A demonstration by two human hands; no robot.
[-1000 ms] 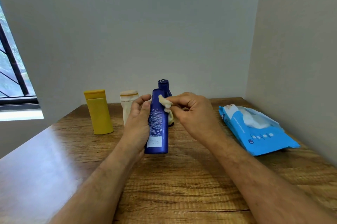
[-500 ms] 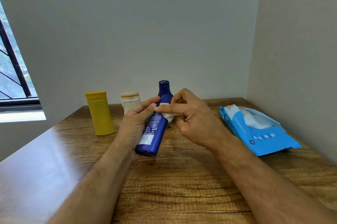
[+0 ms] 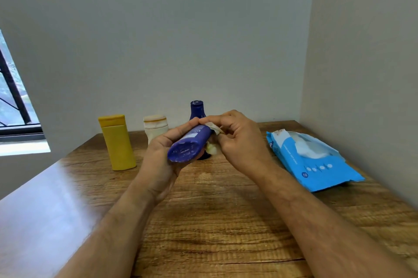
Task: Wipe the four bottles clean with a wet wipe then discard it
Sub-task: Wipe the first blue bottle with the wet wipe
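Note:
My left hand point(image 3: 161, 155) grips a dark blue bottle point(image 3: 188, 147), lifted off the table and tipped so that its base faces me. My right hand point(image 3: 237, 142) pinches a crumpled, soiled wet wipe point(image 3: 213, 139) against the bottle's right side. Behind my hands stands a second dark blue bottle point(image 3: 197, 109), its lower part hidden. Upright at the back left are a yellow bottle point(image 3: 117, 143) and a cream bottle point(image 3: 155, 127), the cream one partly behind my left hand.
An open blue pack of wet wipes point(image 3: 316, 162) lies at the right, close to the side wall. The wooden table point(image 3: 214, 221) meets walls at the back and right. A window point(image 3: 13, 106) is at the far left.
My left hand has tipped the blue bottle from upright on the table to nearly horizontal in the air, base toward me. My right hand kept the wipe on it, sliding along its side.

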